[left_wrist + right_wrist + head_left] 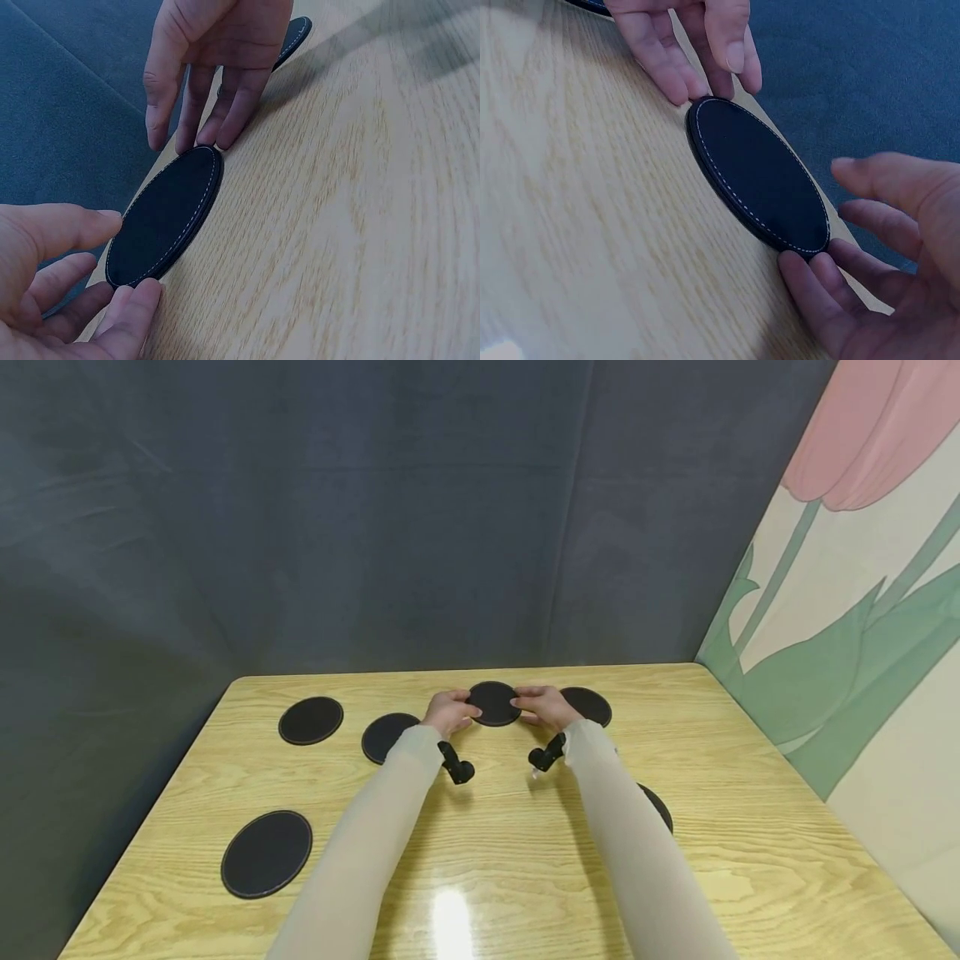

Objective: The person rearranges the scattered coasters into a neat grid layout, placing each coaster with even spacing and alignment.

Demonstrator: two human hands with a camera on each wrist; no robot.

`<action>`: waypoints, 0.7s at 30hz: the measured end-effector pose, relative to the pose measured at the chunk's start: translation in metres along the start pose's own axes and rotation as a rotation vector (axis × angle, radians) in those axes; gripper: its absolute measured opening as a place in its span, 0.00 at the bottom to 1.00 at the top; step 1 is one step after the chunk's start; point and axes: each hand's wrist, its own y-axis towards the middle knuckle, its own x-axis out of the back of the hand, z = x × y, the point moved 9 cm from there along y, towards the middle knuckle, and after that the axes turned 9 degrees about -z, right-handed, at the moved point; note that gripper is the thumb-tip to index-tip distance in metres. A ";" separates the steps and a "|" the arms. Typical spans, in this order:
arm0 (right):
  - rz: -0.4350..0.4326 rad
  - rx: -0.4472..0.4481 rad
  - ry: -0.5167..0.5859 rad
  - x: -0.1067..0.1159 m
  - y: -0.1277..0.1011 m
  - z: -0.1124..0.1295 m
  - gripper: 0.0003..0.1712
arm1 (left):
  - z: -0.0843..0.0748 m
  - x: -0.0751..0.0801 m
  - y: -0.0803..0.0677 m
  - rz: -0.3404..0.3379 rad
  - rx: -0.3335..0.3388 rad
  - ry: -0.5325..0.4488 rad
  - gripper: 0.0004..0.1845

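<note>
A round black coaster (493, 703) with pale stitching lies flat near the far edge of the table, between both hands. Its rim looks thick in the wrist views; whether it is one layer or a stack I cannot tell. My left hand (450, 713) touches its left side with the fingertips, the thumb (105, 229) lying close over the rim. On the opposite side, the fingertips of my right hand (549, 706) touch the rim, while the thumb (862, 172) is raised apart from it. Neither hand curls round the coaster.
More black coasters lie about: one far left (311, 720), one behind the left wrist (386, 735), one near left (267, 853), one beyond the right hand (585, 705), one partly hidden by the right sleeve (656, 808). A dark curtain (375, 527) hangs behind the wooden table (480, 827).
</note>
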 end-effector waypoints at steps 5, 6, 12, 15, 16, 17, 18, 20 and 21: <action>-0.055 -0.011 0.002 0.003 -0.001 -0.002 0.30 | -0.002 0.002 -0.003 -0.012 -0.008 -0.016 0.30; -0.070 -0.013 0.006 0.004 -0.001 -0.003 0.29 | -0.002 0.002 -0.003 -0.013 -0.009 -0.019 0.30; -0.142 -0.017 0.032 0.008 -0.004 -0.004 0.28 | -0.002 0.006 -0.003 -0.035 -0.006 -0.048 0.29; -0.170 -0.011 0.035 0.010 -0.004 -0.003 0.28 | -0.002 0.009 -0.001 -0.063 -0.010 -0.071 0.28; -0.177 -0.011 0.033 0.011 -0.004 -0.003 0.29 | -0.003 0.010 -0.003 -0.069 -0.015 -0.078 0.27; -0.175 -0.011 0.031 0.011 -0.003 -0.003 0.29 | -0.005 0.012 -0.003 -0.072 -0.018 -0.090 0.27; -0.173 -0.011 0.028 0.011 -0.004 -0.003 0.29 | -0.006 0.013 -0.004 -0.076 -0.020 -0.098 0.27; -0.165 -0.008 0.013 0.010 -0.005 -0.001 0.29 | -0.008 0.015 -0.006 -0.081 -0.022 -0.109 0.26; -0.159 -0.008 0.007 0.010 -0.006 0.000 0.29 | -0.009 0.017 -0.007 -0.081 -0.021 -0.117 0.25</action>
